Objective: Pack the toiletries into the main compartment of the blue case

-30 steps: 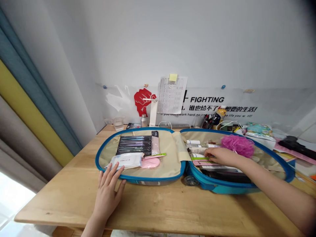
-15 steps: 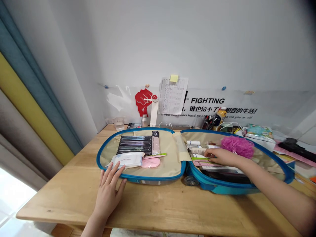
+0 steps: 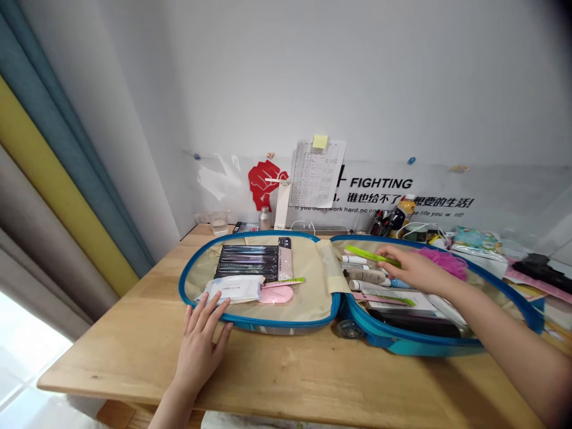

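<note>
An open blue suitcase (image 3: 328,342) lies with both halves spread on a wooden table. Over the right half, my right hand (image 3: 404,265) pinches a slim, flat bright-green strip (image 3: 357,252), its exact kind unclear. Beneath it are several small bottles and tubes (image 3: 366,275), plus a pink-and-green strip (image 3: 384,299). My left hand (image 3: 205,328) rests with fingers spread on the left half's front rim, fingertips at a white soft packet (image 3: 239,289). Near that packet lie a pink oval item (image 3: 276,294), another pink-and-green strip (image 3: 286,282) and a dark pack with several slots (image 3: 247,260).
A pink bath puff (image 3: 444,262) sits in the suitcase behind my right wrist. Along the wall stand a clear cup (image 3: 218,224), a small silver bottle (image 3: 264,218), a yellow-labelled bottle (image 3: 404,211) and pens (image 3: 379,224). Curtains (image 3: 58,161) hang at left.
My right hand has lifted the green strip up from among the suitcase's items, uncovering the bottles and tubes below. My left hand stays at the rim. The view has shifted slightly.
</note>
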Tool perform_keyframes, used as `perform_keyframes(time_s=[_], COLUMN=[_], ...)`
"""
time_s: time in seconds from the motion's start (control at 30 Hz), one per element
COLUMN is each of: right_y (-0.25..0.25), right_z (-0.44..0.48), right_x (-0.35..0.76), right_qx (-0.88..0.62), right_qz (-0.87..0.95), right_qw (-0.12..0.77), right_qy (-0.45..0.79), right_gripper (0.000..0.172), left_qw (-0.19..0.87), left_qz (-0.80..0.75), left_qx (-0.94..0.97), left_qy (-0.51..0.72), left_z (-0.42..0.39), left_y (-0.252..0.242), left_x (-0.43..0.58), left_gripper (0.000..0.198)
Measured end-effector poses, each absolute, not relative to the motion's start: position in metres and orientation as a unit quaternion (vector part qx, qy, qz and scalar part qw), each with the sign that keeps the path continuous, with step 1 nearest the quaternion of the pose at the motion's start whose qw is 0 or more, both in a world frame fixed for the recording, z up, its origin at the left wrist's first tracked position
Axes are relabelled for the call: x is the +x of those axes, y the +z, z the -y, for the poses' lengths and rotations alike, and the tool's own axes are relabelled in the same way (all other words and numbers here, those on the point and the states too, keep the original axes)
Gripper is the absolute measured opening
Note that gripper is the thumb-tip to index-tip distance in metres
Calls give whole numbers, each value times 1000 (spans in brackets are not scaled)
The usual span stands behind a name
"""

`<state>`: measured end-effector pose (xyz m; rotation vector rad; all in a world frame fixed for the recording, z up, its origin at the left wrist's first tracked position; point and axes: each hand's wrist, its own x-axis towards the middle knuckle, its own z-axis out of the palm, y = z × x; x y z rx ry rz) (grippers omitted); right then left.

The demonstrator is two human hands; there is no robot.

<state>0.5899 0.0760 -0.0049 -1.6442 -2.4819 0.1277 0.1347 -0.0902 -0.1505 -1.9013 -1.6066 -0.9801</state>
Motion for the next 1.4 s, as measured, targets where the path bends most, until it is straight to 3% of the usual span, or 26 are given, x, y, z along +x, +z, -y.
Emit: perform_keyframes(time_s=[0.17,0.43,1.0,1.23,1.4], right_y=[6,-24,-49,-46,-14], right_z=[-65,-57,-55,-51,-61], right_x=[534,426,397,396,422], right_qx=[-449,-309,-251,-264,-322], right_qz=[885,951,965,962,946], right_qw=[118,23,-70,-67,-9], right_qy=[-40,-12,21,30,42], right_gripper=[41,53,54,58,57], left_qw=[225,234,245,231,227], left_qz=[586,584,582,585,592], left_qx=[-688,-692,-693,-689,-687], left_qy=[-364,-356,-349,-360,-357], left_z=[90,90,90,91,91], left_y=[-151,-152,-150,-151,-151], left_x=[134,134,134,134,134], left_gripper=[43,41,40,42,43])
